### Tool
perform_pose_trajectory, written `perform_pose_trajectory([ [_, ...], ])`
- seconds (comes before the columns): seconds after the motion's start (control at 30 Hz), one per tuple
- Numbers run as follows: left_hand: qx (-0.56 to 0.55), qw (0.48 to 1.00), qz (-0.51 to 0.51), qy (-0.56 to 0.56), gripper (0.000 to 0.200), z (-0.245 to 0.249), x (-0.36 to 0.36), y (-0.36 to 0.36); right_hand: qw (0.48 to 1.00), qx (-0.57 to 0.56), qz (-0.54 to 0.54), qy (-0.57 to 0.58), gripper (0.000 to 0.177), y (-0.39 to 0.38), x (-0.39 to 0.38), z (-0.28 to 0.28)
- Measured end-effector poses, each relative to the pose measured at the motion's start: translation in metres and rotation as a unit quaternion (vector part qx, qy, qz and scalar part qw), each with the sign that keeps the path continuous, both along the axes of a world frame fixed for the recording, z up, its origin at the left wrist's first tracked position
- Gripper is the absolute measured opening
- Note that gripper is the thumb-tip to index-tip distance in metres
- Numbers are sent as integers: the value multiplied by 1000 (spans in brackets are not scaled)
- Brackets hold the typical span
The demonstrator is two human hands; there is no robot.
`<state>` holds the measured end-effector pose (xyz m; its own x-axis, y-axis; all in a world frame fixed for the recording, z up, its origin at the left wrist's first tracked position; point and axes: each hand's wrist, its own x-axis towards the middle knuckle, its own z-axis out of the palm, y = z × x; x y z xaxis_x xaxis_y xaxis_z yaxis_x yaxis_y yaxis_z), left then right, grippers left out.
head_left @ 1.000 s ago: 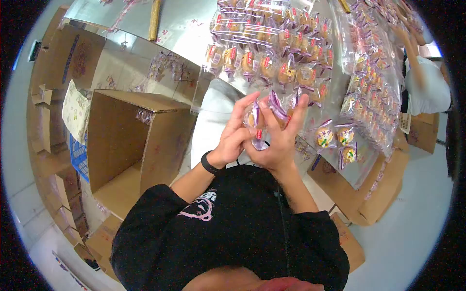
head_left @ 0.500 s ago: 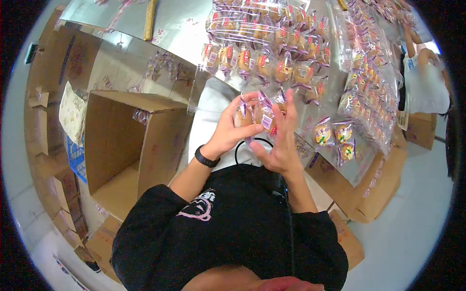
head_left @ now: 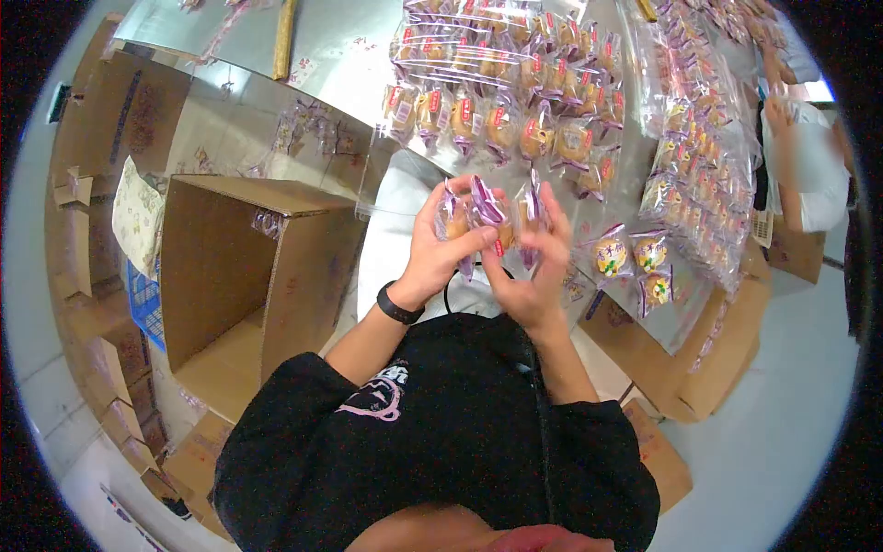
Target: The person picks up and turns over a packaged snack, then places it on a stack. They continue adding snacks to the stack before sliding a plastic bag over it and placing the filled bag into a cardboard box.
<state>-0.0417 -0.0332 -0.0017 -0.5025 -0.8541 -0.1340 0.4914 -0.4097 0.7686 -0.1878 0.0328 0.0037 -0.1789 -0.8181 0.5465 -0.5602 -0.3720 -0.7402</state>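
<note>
Over my lap, my left hand (head_left: 432, 258) is closed around a wrapped pastry (head_left: 453, 221), a brown cake in clear film with purple ends. Its thumb presses toward a second wrapped pastry in the middle (head_left: 492, 210), whose purple edge points up. My right hand (head_left: 536, 285) is closed on a third wrapped pastry (head_left: 531, 216) at the right, thumb and fingers around it. All three stand side by side, nearly upright. Just beyond my hands, rows of similar wrapped pastries (head_left: 499, 129) lie on the metal table (head_left: 359, 69).
An open cardboard box (head_left: 313, 276) stands at my left. Three yellow-printed packets (head_left: 610, 256) lie by the table's right edge, near large clear bags of packets (head_left: 690, 175). Another person (head_left: 809, 166) in a white top works at the far right. A wooden strip (head_left: 284, 41) lies on the table.
My right hand has closed from spread fingers onto the right-hand pastry, now apart from the middle one. The middle pastry has tilted. The other person's arm has moved down.
</note>
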Motion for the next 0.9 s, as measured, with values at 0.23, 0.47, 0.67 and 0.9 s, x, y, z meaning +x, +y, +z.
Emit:
perform_pose_trajectory([
  [0.23, 2, 1000, -7, 13, 67, -3, -3, 6, 989, 65, 14, 135, 67, 5, 6, 22],
  [0.47, -50, 989, -115, 80, 76, -24, 6, 3, 981, 105, 2, 163, 83, 4, 4, 19],
  [0.67, 60, 986, -135, 74, 75, -19, 5, 8, 981, 65, -64, 170, 74, 8, 16, 18],
  [0.9, 41, 995, -70, 59, 65, -21, -7, 19, 974, 29, -46, 219, 76, 12, 6, -2],
])
